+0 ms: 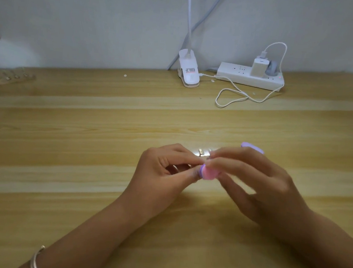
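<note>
I pinch the small round pink and purple plastic piece [208,172] between both hands: my left hand [168,171] holds its left edge, my right hand [258,182] its right side, a little blurred. Just behind my right fingers, a flat purple plastic part [252,148] lies on the light wooden table [87,126].

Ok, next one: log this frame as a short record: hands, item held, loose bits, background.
surface: wooden table
left hand: pinches the small pink and purple piece; bracelet on the wrist
right hand: blurred, pinches the same piece
loose on table: purple part behind the right hand; small metal bit
at the back: clip lamp, power strip with charger
</note>
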`<state>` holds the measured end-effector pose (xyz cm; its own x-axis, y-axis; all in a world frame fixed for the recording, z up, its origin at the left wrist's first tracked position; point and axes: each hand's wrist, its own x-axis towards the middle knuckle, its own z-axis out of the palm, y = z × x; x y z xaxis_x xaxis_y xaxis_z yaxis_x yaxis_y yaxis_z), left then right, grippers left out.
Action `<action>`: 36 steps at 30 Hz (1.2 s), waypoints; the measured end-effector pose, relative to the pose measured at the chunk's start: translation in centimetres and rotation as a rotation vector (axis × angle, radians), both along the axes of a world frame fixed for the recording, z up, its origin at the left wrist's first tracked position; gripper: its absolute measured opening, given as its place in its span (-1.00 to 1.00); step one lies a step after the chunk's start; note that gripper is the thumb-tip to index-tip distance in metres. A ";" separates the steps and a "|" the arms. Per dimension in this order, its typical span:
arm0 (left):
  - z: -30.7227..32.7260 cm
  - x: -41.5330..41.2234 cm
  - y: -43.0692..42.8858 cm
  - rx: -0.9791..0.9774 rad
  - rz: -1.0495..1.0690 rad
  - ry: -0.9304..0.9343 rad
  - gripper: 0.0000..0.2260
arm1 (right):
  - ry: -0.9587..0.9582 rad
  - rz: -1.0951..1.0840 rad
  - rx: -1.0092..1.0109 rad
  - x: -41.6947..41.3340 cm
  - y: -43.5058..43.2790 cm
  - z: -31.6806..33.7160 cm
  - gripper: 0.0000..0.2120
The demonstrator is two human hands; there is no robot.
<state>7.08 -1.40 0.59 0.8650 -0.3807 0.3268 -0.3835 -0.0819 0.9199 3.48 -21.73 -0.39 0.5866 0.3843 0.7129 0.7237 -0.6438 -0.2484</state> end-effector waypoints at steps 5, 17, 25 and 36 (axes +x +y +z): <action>0.1 0.2 0.0 -0.070 -0.032 0.060 -0.85 | 0.006 -0.077 0.137 0.3 -1.0 0.4 -0.85; 0.2 0.0 0.2 -0.145 -0.148 0.135 -0.90 | -0.124 0.013 0.052 -0.4 0.3 0.2 -0.86; 0.2 -0.1 0.3 -0.127 -0.154 0.175 -0.91 | -0.166 -0.013 0.057 -0.5 0.2 0.3 -0.91; -0.1 0.1 0.1 -0.083 -0.119 0.108 -0.87 | -0.091 0.010 0.017 -0.2 -0.2 0.0 -0.83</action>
